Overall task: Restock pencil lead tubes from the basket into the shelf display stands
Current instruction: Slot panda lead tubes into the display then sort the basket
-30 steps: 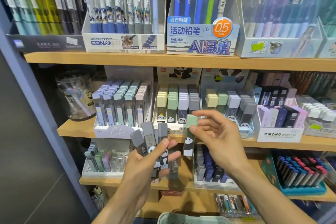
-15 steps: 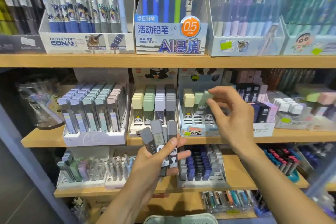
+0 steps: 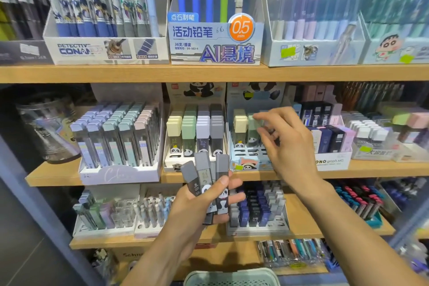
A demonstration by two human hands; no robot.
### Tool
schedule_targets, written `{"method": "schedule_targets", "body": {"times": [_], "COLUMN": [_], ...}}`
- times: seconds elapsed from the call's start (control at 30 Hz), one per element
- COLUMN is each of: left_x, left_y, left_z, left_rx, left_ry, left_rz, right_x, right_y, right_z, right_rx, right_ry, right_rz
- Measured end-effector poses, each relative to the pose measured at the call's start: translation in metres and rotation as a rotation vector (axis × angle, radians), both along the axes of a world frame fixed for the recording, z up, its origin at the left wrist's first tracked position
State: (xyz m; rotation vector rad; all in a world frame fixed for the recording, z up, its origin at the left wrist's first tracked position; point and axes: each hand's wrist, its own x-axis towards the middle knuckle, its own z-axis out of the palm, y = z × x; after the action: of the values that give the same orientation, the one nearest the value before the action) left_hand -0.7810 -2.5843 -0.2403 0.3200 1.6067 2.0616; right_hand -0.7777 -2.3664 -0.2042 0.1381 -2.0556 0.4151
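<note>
At about seven o'clock, the left hand [image 3: 204,202] grips a fan of grey-capped panda lead tubes [image 3: 204,176], thumb across them. At three o'clock from it, the right hand [image 3: 285,144] pinches a green-capped lead tube [image 3: 253,131] standing in the right panda display stand [image 3: 246,160]. A basket [image 3: 232,277] rim shows at six o'clock.

The 1 head-worn wide-angle camera faces forward and slightly down, close to the wooden shelves [image 3: 209,73] (bowed by the lens), with a basket [image 3: 232,277] rim at 6 o'clock.
</note>
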Motion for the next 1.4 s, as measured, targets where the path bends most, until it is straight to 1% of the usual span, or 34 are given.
{"method": "schedule_targets", "body": {"times": [0.1, 0.2, 0.27, 0.33, 0.37, 0.4, 0.47, 0.5, 0.53, 0.63, 0.73, 0.93, 1.17, 1.4], "left_x": [0.001, 0.002, 0.002, 0.002, 0.002, 0.003, 0.004, 0.004, 0.004, 0.004, 0.005, 0.004, 0.000, -0.005], "left_y": [-0.001, -0.001, 0.000, 0.000, 0.001, 0.001, 0.001, 0.001, 0.002, 0.001, 0.000, -0.001, -0.002, -0.001], "left_z": [0.001, 0.001, 0.002, 0.002, 0.002, 0.002, 0.001, 0.000, -0.001, -0.005, -0.005, -0.006, -0.013, -0.027], "left_rx": [0.003, 0.001, 0.001, -0.001, -0.001, -0.003, -0.013, -0.024, -0.037, -0.062, -0.061, -0.025, -0.039, -0.054], "left_ry": [-0.007, -0.014, -0.019, -0.027, -0.028, -0.028, -0.026, -0.022, -0.016, -0.010, -0.002, -0.036, -0.002, 0.087], "left_rz": [0.004, 0.013, 0.016, 0.018, 0.017, 0.015, 0.013, 0.013, 0.014, 0.018, -0.002, -0.024, -0.020, 0.000], "right_x": [-0.005, -0.008, -0.004, 0.006, 0.012, 0.020, 0.028, 0.030, 0.030, 0.031, 0.034, 0.034, 0.034, 0.035], "right_y": [0.000, -0.005, -0.009, -0.017, -0.024, -0.034, -0.053, -0.059, -0.062, -0.064, -0.062, -0.058, -0.051, -0.056], "right_z": [-0.002, -0.005, -0.006, -0.007, -0.007, -0.007, -0.010, -0.014, -0.018, -0.019, -0.021, -0.020, -0.020, -0.025], "right_rx": [0.081, 0.032, 0.011, 0.025, -0.068, -0.223, -0.569, -0.695, -0.767, -0.899, -0.985, -1.211, -1.273, -1.171], "right_ry": [-0.044, -0.184, -0.177, -0.116, -0.131, -0.205, -0.457, -0.552, -0.591, -0.596, -0.599, -0.466, -0.403, -0.480], "right_rz": [-0.143, -0.215, -0.213, -0.165, -0.105, -0.023, 0.166, 0.234, 0.259, 0.282, 0.319, 0.462, 0.513, 0.546]}}
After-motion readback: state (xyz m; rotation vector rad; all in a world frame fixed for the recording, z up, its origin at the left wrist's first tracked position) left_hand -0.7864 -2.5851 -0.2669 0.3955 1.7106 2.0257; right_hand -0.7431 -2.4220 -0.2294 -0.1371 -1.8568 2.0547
